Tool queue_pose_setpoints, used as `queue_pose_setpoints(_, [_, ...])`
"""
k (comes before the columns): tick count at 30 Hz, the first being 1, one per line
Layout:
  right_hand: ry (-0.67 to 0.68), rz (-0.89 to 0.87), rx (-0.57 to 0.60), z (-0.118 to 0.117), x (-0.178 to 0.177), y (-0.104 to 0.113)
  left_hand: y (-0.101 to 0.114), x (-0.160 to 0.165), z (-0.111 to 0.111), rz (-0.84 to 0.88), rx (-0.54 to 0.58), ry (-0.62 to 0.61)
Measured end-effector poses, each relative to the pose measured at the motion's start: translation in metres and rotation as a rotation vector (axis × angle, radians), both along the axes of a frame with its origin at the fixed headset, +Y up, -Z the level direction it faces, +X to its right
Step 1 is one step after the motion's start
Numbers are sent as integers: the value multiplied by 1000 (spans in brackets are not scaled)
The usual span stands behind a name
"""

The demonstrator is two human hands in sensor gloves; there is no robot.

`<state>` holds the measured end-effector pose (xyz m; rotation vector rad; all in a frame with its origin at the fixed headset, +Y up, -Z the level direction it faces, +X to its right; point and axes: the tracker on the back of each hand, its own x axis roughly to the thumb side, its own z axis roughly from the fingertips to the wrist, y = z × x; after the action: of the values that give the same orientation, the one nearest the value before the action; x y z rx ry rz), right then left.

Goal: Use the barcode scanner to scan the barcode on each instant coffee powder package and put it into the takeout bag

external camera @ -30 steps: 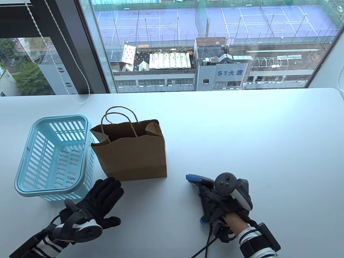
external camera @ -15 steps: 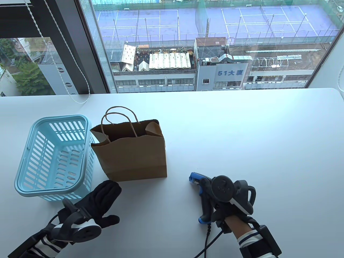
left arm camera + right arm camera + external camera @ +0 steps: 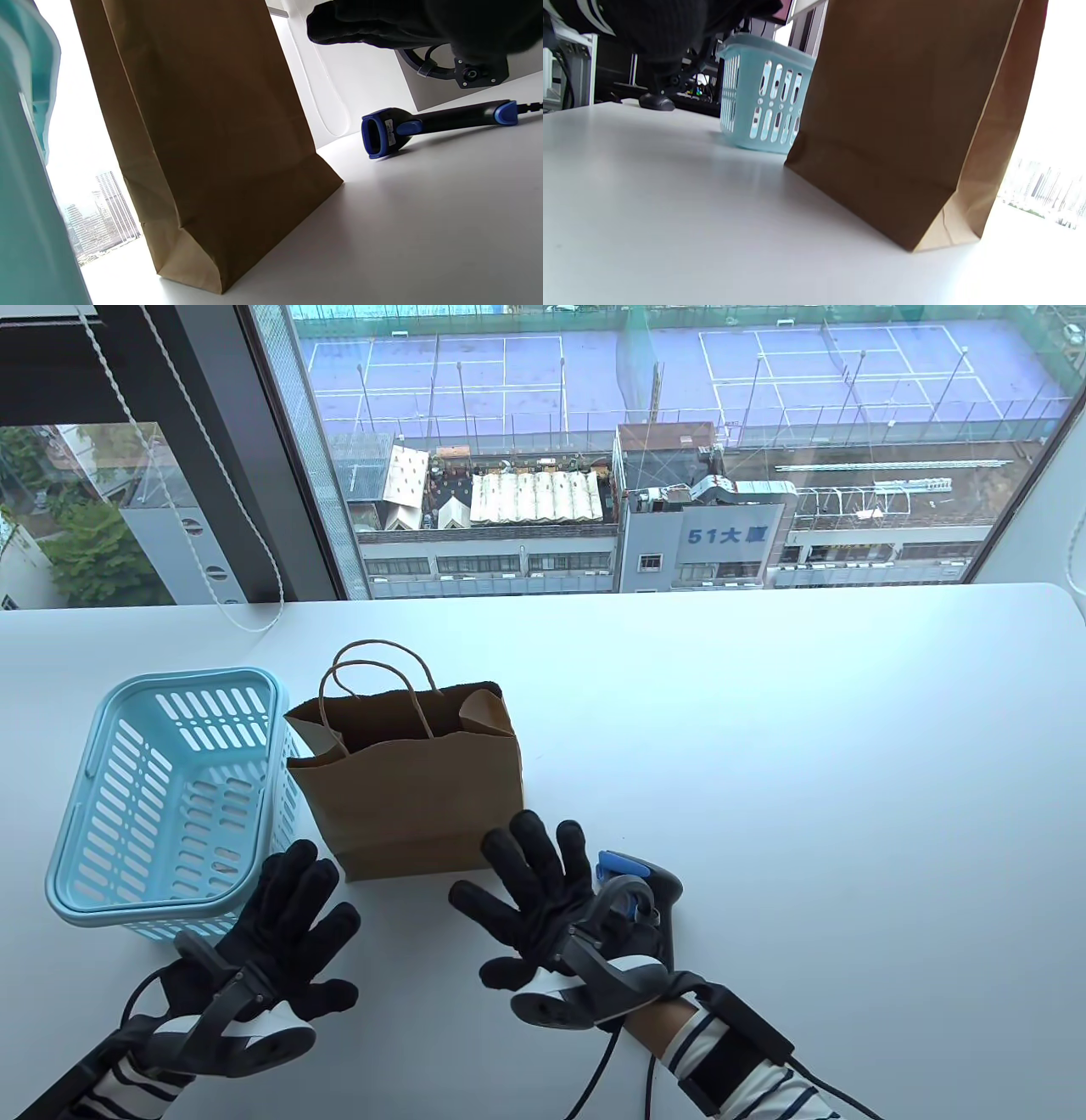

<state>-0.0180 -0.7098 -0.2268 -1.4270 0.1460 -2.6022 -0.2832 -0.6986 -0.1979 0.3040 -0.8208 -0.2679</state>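
Note:
The brown paper takeout bag [image 3: 416,789] [image 3: 203,127] [image 3: 903,118] stands upright and open at the top. The black and blue barcode scanner [image 3: 649,882] [image 3: 424,127] lies on the table to the right of the bag, with no hand on it. My right hand [image 3: 530,891] [image 3: 403,21] hovers between bag and scanner, fingers spread, its fingertips by the bag's lower right corner. My left hand [image 3: 288,916] [image 3: 661,29] is spread too, just below the bag's lower left corner, holding nothing. No coffee package shows in any view.
A light blue slotted basket [image 3: 161,903] [image 3: 763,101] stands left of the bag, close against it. The scanner's cable [image 3: 594,1069] runs back toward the table's near edge. The window lies behind the white table [image 3: 806,772].
My right hand let go of the scanner, which now lies on the table, and moved left toward the bag with fingers spread. My left hand turned flatter and spread its fingers.

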Motion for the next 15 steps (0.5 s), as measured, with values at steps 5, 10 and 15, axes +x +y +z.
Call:
queue_pose_setpoints(5, [-110, 248, -328, -1, 2, -39, -18, 3, -8, -67, -161, 13])
queue_pose_setpoints(10, [-125, 258, -365, -2, 4, -55, -28, 3, -15, -58, -259, 35])
queue_pose_setpoints(15, [-137, 245, -386, -4, 6, -62, -34, 3, -16, -31, -309, 26])
